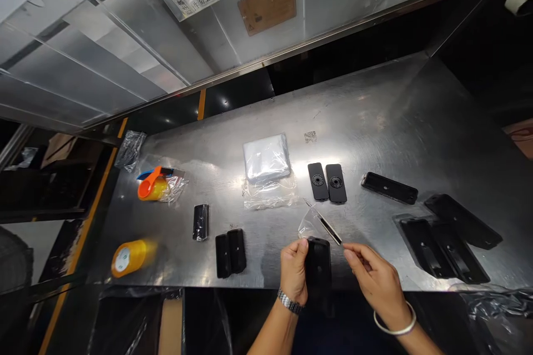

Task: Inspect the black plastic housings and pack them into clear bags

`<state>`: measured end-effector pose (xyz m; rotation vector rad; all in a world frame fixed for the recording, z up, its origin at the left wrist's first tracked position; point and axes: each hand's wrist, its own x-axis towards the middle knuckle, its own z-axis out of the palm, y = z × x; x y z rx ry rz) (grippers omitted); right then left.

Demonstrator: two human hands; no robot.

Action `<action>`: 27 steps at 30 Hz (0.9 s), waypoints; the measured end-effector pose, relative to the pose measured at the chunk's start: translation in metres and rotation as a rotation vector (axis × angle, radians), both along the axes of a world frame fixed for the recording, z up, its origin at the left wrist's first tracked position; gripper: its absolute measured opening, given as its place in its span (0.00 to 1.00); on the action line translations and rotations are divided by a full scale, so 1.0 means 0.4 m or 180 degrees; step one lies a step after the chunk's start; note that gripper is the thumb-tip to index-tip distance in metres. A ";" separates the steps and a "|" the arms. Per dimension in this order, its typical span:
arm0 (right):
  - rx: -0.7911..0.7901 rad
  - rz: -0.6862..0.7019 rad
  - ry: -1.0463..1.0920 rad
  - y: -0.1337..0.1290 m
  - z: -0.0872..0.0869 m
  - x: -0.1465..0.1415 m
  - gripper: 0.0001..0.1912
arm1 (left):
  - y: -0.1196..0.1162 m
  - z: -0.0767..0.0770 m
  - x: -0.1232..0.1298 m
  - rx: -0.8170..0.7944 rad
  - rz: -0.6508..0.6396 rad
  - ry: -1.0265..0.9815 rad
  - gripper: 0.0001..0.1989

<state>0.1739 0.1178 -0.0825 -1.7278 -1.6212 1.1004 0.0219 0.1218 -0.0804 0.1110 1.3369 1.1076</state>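
Observation:
My left hand (293, 272) grips a black rectangular plastic casing (318, 260) upright at the table's near edge. My right hand (375, 280) pinches the end of a thin black strip (328, 227), which lies against a small clear plastic bag (310, 223). The strip's far end points up and left, above the casing. A metal wristwatch sits on my left wrist, and a silver bangle circles my right wrist.
The steel table (375, 122) holds several black plates and casings on both sides, a clear bag stack (266, 158), a yellow tape roll (129, 258) and an orange-handled tape dispenser (152, 188). A metal rail and transparent panels run beyond its far edge.

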 end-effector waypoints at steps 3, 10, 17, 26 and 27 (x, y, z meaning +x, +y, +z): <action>-0.0325 0.0440 -0.0039 0.060 0.039 -0.005 0.16 | -0.026 0.022 -0.005 0.0168 -0.0309 -0.0117 0.14; -0.0702 0.1151 -0.0211 0.114 0.065 -0.031 0.20 | -0.060 0.039 -0.025 0.0314 -0.0590 -0.0062 0.13; -0.0564 0.1361 -0.0264 0.099 0.064 -0.037 0.18 | -0.076 0.046 -0.040 0.0250 -0.0543 0.0014 0.14; -0.0757 0.1389 -0.0047 0.080 0.081 -0.050 0.12 | -0.097 0.048 -0.059 0.0206 -0.0512 0.0006 0.15; -0.0770 0.1385 -0.0067 0.082 0.082 -0.054 0.13 | -0.097 0.051 -0.061 0.0216 -0.0521 0.0027 0.15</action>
